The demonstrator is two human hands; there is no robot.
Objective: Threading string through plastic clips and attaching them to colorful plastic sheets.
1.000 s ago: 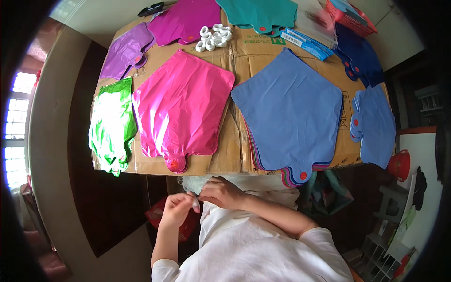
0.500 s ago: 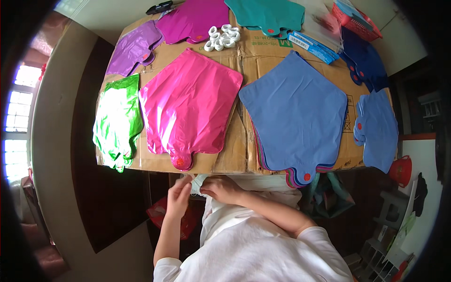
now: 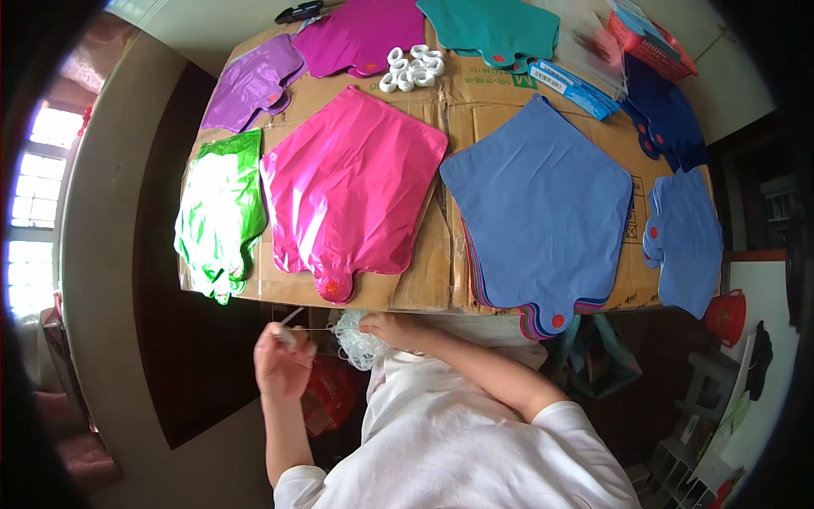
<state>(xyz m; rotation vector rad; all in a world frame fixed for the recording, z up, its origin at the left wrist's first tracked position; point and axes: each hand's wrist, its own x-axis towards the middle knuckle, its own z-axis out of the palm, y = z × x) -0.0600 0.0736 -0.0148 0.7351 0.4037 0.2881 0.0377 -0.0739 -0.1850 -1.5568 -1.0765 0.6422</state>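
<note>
Below the near edge of the cardboard, my right hand (image 3: 388, 329) is closed on a bundle of thin white string (image 3: 356, 346) close to my body. A single strand stretches taut from that bundle leftward to my left hand (image 3: 284, 360). The fingers of my left hand pinch the strand, with a short white end sticking up past them; they are slightly blurred. Nearest on the tabletop above are a shiny pink foil balloon (image 3: 352, 187), flat and star-shaped, and a stack of flat foil balloons with a blue one (image 3: 538, 204) on top.
A cardboard sheet (image 3: 424, 288) covers the table. Flat balloons in green (image 3: 220, 212), purple (image 3: 250, 85), magenta (image 3: 360, 38), teal (image 3: 487, 34) and blue (image 3: 685, 242) lie around. White ribbon rolls (image 3: 413, 69), blue packets (image 3: 572, 87) and a red basket (image 3: 653, 47) are at the back.
My left hand has moved left, away from my right hand, drawing a strand out of the bundle. More of the white bundle shows now. The whole view has shifted slightly.
</note>
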